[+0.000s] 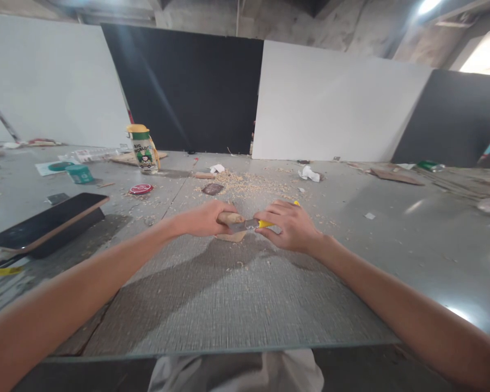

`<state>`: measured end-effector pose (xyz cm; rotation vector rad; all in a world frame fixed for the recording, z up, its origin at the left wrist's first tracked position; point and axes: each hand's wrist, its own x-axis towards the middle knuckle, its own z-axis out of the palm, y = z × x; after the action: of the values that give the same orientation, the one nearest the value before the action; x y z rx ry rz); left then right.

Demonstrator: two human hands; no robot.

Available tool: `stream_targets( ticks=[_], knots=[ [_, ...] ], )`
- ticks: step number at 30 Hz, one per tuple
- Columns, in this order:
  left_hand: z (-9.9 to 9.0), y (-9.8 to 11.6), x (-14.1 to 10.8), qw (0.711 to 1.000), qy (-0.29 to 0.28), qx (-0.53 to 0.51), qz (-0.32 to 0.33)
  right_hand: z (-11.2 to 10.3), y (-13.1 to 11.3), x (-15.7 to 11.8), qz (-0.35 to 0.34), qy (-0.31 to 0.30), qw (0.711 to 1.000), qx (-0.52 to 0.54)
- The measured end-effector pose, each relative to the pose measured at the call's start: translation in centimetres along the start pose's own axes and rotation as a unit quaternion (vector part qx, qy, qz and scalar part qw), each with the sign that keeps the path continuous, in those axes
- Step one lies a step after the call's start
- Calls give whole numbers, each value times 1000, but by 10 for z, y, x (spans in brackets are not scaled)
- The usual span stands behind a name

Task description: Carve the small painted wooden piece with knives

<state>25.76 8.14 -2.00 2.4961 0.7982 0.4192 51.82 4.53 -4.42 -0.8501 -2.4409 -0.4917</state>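
My left hand (209,217) is closed round a small piece of wood (231,218), whose end sticks out toward the right. In my right hand (289,224) is a utility knife (266,224) with a yellow handle, the fingers wrapped over it. Its metal blade reaches left to the wood and seems to touch it. Under the two hands a flat, pale brown piece (233,237) rests on the table (245,305). Part of the wood and most of the knife handle are hidden by my fingers.
Wood shavings (249,186) lie scattered beyond my hands, with crumpled white paper (309,173) close by. A bottle with a yellow lid (141,148) stands at the back left, near a red round lid (141,189). A black-topped board (49,220) is at the left. Upright panels (183,90) line the back.
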Motion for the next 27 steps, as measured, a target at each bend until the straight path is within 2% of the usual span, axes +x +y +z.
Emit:
stream_targets(
  ticks=[9, 15, 22, 24, 27],
  knots=[
    [-3, 6, -3, 1000, 5, 21, -19, 0, 10, 0, -24, 21, 998, -48],
    [-3, 4, -2, 999, -11, 34, -34, -1, 20, -2, -43, 40, 995, -75],
    [-4, 1, -2, 999, -17, 27, -9, 2, 31, -5, -43, 59, 994, -77],
    [-3, 0, -2, 999, -19, 26, -11, 0, 37, -5, -19, 96, 994, -49],
    [-2, 0, -3, 999, -17, 27, -25, -6, 48, -8, 50, 189, 980, -18]
  ],
)
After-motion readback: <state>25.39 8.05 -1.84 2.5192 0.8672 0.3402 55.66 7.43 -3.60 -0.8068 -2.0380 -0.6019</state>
